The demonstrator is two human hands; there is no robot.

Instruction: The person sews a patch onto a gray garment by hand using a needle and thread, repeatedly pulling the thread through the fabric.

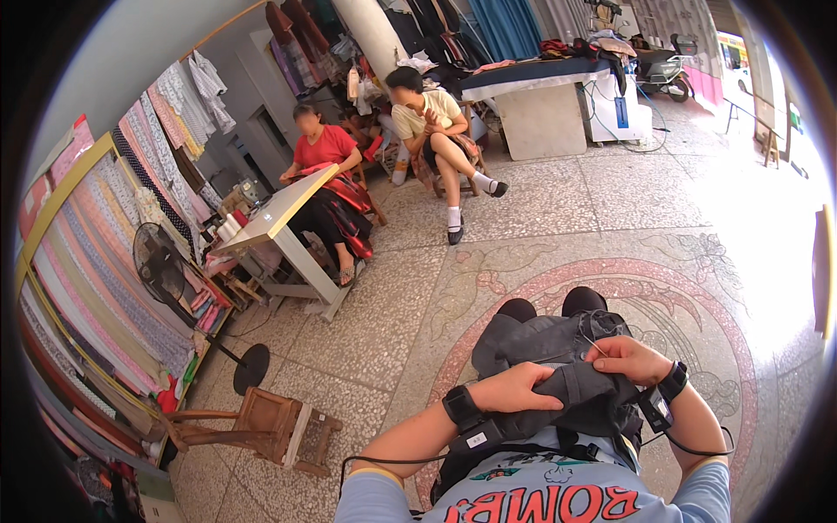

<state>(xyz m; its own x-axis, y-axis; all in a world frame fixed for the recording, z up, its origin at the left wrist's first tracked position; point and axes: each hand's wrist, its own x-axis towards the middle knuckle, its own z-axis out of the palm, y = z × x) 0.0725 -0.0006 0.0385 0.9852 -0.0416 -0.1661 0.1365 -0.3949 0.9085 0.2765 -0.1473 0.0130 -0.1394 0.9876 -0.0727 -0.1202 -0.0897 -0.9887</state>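
Note:
A dark grey cloth garment lies bunched across my lap. My left hand is closed on it, thumb on top and fingers curled into the folds. At the garment's right side my right hand makes a pinch, its fingertips just below a tangle of thin loose thread. A fine strand appears to run down to those fingertips; whether a needle is there is too small to tell. Both my wrists wear black straps, with small dark boxes and cables by them.
A person in red sits at a sewing table; another in yellow sits beside. To my left stand a wooden chair, a black fan and racks of fabric. Behind are a cloth-covered table and a scooter.

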